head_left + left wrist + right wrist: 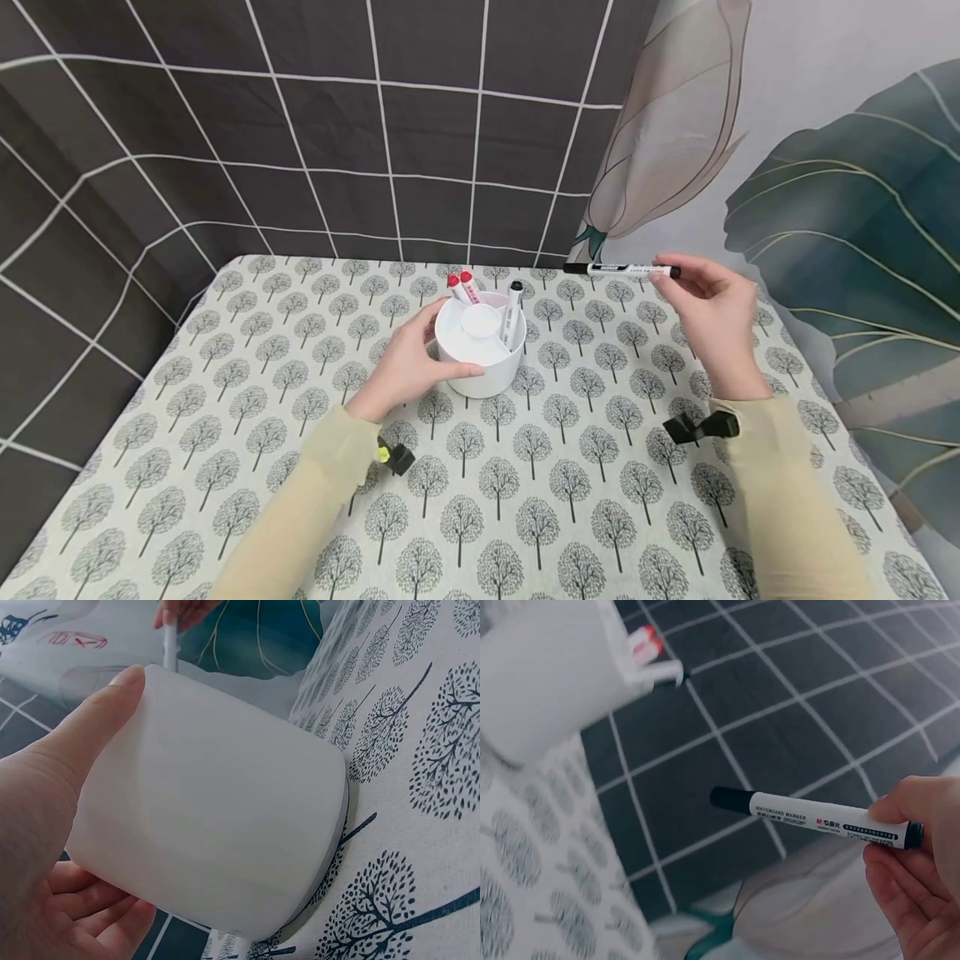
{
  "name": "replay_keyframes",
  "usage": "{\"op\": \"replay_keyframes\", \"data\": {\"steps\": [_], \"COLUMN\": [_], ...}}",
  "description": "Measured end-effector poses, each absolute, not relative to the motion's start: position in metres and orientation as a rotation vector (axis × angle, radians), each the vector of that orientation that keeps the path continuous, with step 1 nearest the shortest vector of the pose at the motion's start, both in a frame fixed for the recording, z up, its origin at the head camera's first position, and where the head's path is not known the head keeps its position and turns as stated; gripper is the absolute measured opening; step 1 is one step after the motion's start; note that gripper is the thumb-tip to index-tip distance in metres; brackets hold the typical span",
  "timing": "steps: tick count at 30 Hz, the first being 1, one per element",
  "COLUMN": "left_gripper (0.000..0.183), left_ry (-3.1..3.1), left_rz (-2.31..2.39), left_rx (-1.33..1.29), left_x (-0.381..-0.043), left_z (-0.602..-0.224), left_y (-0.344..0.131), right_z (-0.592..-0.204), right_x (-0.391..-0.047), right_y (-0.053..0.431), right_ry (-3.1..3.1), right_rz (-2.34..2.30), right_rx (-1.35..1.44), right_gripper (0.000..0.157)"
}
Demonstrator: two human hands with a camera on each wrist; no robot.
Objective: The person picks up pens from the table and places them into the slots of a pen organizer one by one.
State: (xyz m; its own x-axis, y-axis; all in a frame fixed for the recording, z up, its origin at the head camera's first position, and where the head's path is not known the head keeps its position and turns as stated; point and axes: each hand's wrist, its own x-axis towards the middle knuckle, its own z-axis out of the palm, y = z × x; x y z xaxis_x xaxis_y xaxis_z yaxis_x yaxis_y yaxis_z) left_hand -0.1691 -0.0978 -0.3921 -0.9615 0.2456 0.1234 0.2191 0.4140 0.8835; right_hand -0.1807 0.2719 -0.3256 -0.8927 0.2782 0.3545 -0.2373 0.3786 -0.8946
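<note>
A round white pen holder [483, 385] stands on the patterned cloth. My left hand [408, 362] grips its left side, thumb across the front wall and fingers behind; the left wrist view shows the holder's smooth outer wall [217, 802]. Two red-tipped markers [468, 287] lean in its back compartment. On its right side leans a white marker with a black tip [512, 317]. To the right of the holder and above the table, my right hand [716, 321] pinches a whiteboard marker [810, 815] by one end. Its black cap [731, 799] points left toward the holder.
A cloth with tree prints [555, 492] covers the table. Behind it hangs a dark curtain with white grid lines [330, 125]. A light curtain with large leaves [862, 208] hangs along the right. Each wrist wears a black strap-like piece [701, 425].
</note>
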Motion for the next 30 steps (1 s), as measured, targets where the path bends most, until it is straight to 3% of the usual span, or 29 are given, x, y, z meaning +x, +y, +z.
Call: {"op": "replay_keyframes", "data": {"steps": [16,30], "left_gripper": [0.110,0.111], "left_ry": [2.610,2.606], "left_rz": [1.641,1.651], "left_rx": [0.433,0.429], "left_x": [-0.169,-0.170], "left_z": [-0.393,-0.395], "left_y": [-0.098,-0.100], "right_z": [-0.296,-0.301], "right_x": [-0.167,-0.165], "right_y": [0.234,0.193], "right_ry": [-1.853,-1.839], "right_rz": [1.839,1.968], "right_rx": [0.253,0.520], "right_gripper": [0.031,0.031]}}
